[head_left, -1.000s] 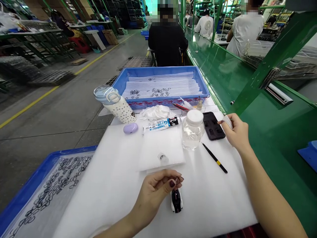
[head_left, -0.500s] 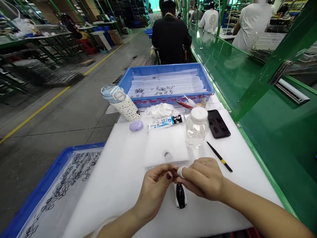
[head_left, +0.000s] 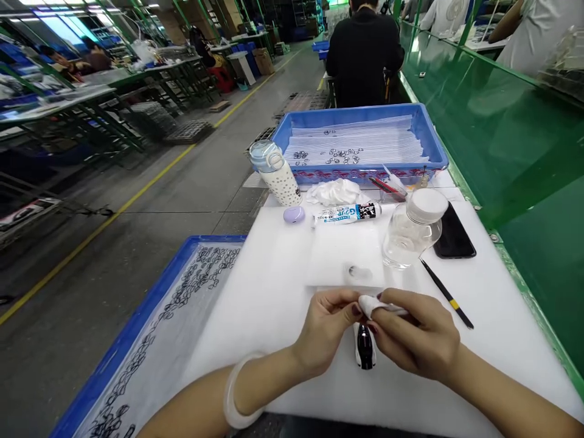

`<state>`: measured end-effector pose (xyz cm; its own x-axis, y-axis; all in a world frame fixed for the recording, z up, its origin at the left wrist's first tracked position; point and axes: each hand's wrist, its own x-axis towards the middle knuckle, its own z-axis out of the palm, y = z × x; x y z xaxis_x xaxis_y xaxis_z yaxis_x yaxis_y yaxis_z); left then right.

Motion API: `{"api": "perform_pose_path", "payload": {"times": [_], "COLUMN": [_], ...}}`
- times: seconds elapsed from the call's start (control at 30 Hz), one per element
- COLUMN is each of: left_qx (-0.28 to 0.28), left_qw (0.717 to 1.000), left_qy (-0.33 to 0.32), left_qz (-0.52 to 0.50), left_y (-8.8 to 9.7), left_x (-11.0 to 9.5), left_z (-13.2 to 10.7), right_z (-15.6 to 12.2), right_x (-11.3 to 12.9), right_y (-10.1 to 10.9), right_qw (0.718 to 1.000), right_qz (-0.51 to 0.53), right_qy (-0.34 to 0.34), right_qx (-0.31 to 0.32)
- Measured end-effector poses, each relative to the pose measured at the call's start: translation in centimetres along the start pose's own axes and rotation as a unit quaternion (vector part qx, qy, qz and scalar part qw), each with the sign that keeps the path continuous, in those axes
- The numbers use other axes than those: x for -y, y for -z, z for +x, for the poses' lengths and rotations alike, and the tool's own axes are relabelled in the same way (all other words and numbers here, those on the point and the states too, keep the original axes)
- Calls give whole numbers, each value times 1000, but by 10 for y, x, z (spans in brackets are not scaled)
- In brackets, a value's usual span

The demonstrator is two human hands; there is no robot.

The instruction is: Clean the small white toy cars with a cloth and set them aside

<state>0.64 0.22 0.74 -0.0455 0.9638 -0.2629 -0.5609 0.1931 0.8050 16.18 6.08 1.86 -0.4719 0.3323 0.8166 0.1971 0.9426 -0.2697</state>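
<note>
My left hand (head_left: 326,328) pinches thumb and forefinger together at the middle of the worktop; anything between the tips is too small or hidden to make out. Against those fingertips my right hand (head_left: 417,331) holds a white cloth (head_left: 370,305), wrapped over a finger. Just below both hands lies a small black-and-white object (head_left: 365,348), partly covered by them. Beyond them is a white pad (head_left: 344,249) with a smear of clear material on it. A pair of black tweezers (head_left: 447,294) with a yellow band rests right of my right hand.
A clear jar (head_left: 413,234) with a white lid, a phone (head_left: 456,234), a glue tube (head_left: 349,213), a purple case (head_left: 294,215) and a dotted bottle (head_left: 279,179) stand around the pad. A blue tray (head_left: 360,173) is behind; another tray (head_left: 137,322) sits lower left.
The view has swung left, so the table appears further right. More of the white cloth shows in my right hand, which has turned; my left hand keeps its pinch.
</note>
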Motion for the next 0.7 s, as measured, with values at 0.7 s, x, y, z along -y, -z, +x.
{"api": "perform_pose_path", "payload": {"times": [0.7], "left_qx": [-101], "left_qw": [991], "left_qy": [62], "left_qz": [64], "left_y": [-2], "left_x": [-5], "left_z": [1], "right_z": [5], "right_x": [5], "right_y": [0], "right_qw": [999], "right_qz": [25], "right_qy": [-33], "right_qx": [-9]}}
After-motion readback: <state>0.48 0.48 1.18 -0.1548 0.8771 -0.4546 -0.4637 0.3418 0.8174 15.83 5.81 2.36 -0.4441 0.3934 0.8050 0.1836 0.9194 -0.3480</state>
